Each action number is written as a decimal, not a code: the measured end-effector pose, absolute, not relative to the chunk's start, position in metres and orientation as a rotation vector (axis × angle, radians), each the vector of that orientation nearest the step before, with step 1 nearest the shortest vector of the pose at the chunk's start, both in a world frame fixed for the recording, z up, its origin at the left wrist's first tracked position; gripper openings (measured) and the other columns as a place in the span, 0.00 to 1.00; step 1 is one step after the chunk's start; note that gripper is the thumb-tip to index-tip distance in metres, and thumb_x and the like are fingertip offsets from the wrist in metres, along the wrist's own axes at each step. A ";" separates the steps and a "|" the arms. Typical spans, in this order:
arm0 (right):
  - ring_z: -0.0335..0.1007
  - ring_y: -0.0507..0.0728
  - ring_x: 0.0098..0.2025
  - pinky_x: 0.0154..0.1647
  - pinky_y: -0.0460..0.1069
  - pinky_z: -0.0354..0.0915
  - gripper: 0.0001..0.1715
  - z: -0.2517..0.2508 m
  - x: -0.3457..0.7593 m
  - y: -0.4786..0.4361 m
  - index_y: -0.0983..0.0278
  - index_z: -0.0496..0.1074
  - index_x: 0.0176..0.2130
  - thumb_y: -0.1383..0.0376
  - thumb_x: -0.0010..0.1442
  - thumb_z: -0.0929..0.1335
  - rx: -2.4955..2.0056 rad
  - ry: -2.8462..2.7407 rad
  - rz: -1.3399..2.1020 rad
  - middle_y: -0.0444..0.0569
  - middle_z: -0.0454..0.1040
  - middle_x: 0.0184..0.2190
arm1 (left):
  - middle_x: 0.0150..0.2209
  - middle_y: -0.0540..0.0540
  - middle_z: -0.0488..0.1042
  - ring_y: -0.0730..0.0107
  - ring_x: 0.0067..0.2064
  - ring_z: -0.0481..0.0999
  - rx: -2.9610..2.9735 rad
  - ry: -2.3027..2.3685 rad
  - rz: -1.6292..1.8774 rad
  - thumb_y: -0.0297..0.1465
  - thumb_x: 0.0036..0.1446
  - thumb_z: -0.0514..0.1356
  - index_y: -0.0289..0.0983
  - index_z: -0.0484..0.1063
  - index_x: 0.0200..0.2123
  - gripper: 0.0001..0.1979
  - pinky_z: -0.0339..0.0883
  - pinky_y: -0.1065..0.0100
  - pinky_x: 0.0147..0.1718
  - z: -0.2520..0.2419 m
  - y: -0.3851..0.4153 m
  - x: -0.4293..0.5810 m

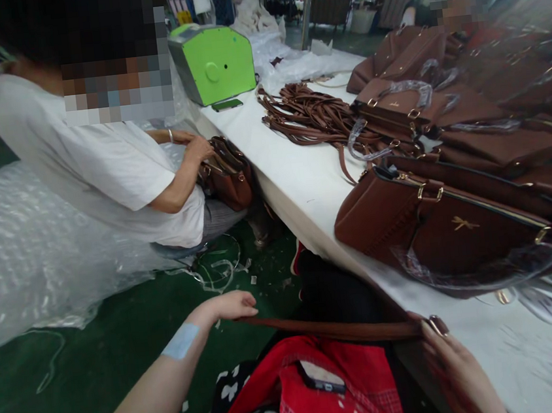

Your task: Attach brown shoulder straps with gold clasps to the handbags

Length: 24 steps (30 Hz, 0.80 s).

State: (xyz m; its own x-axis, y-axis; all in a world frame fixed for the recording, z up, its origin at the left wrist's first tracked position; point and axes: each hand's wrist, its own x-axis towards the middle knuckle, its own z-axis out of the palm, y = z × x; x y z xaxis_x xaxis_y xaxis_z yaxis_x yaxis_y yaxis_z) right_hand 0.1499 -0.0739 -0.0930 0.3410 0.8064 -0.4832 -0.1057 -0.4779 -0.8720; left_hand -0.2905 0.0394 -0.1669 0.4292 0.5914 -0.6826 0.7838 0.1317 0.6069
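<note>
A brown strap [338,329] is stretched across my lap, above the red apron. Its left end is in the closed fingers of my left hand [236,304]. At the strap's other end, beside the table edge, my right hand [452,352] is closed around it, near a gold-coloured metal ring. A brown handbag [400,220] with a gold dragonfly ornament and plastic-wrapped handle lies on the white table [303,184], in front of my right hand. Behind that bag is a heap of brown straps [315,113].
More brown bags [489,125] are piled at the right. A green machine [214,62] and a phone [227,105] are at the table's far end. At the left a seated person handles another brown bag [234,181]; bubble wrap [39,251] covers the floor behind.
</note>
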 end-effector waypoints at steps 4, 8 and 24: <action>0.61 0.50 0.19 0.17 0.43 0.58 0.33 -0.100 0.113 -0.076 0.62 0.76 0.51 0.46 0.51 0.73 -1.781 -0.693 1.382 0.39 0.65 0.17 | 0.53 0.39 0.73 0.57 0.54 0.72 1.926 1.073 0.147 0.43 0.58 0.59 0.37 0.71 0.51 0.22 0.62 0.61 0.56 -0.134 0.037 -0.196; 0.76 0.64 0.41 0.43 0.53 0.72 0.27 -0.109 0.097 -0.080 0.64 0.80 0.40 0.46 0.50 0.73 -1.711 -1.047 1.372 0.51 0.80 0.33 | 0.49 0.38 0.75 0.56 0.50 0.75 2.194 0.638 0.308 0.48 0.58 0.59 0.35 0.68 0.55 0.28 0.68 0.60 0.51 -0.106 0.020 -0.103; 0.80 0.59 0.40 0.37 0.48 0.76 0.24 -0.102 0.112 -0.058 0.57 0.73 0.52 0.49 0.60 0.67 -1.741 -2.128 0.701 0.47 0.81 0.43 | 0.37 0.46 0.76 0.66 0.38 0.75 2.216 0.698 0.290 0.44 0.58 0.62 0.38 0.73 0.40 0.16 0.64 0.69 0.35 -0.113 0.029 -0.118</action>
State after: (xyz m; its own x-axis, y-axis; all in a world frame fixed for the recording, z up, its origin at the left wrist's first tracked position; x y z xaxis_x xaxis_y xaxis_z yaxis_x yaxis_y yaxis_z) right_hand 0.1122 -0.0577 -0.1022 -0.2181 0.9733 -0.0718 0.8252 0.1447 -0.5460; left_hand -0.1180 0.0290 -0.1132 0.8232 0.5676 -0.0147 0.3895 -0.5458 0.7419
